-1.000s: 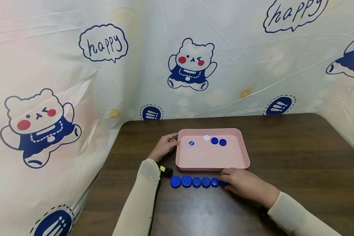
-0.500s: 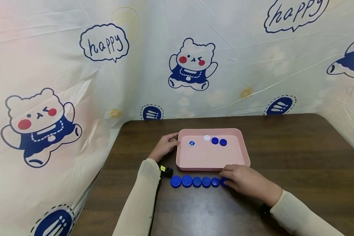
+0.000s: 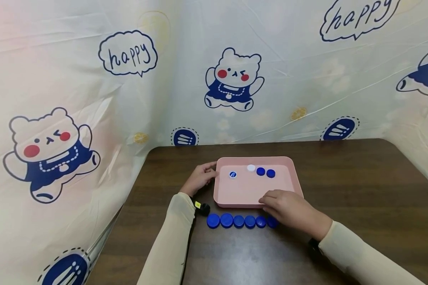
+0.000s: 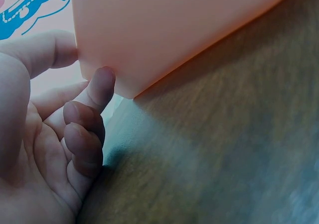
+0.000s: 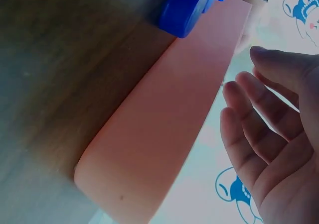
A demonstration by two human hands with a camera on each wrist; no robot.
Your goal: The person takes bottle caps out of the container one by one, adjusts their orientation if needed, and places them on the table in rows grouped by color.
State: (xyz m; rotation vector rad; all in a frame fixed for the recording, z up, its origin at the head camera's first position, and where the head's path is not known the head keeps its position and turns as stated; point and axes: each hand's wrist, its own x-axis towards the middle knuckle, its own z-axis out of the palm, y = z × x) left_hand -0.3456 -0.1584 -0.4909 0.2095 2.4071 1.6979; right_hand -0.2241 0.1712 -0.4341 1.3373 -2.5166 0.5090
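Observation:
My left hand [image 3: 201, 178] holds the pink tray [image 3: 256, 200] by its left edge. In the left wrist view one fingertip presses the outer wall of the tray [image 4: 149, 35], and other fingers are curled below. My right hand [image 3: 289, 206] hovers over the tray's front right rim, fingers loosely bent around nothing, as the right wrist view of the hand [image 5: 274, 134] shows. Below the tray lies a row of several blue bottle caps [image 3: 238, 221]; its rightmost blue cap [image 3: 272, 222] sits just under the right hand. Inside the tray are a white cap [image 3: 251, 168] and two blue caps [image 3: 260, 171].
A round white disc with a blue print [image 3: 233, 174] lies at the tray's left. The brown wooden table [image 3: 346, 186] extends around the tray. A printed curtain [image 3: 185, 79] hangs behind it. The left wrist carries a black camera [image 3: 203, 208].
My right hand has let go of the rightmost blue cap, leaving it at the row's end, and has risen over the tray's front rim. The left hand stays at the tray.

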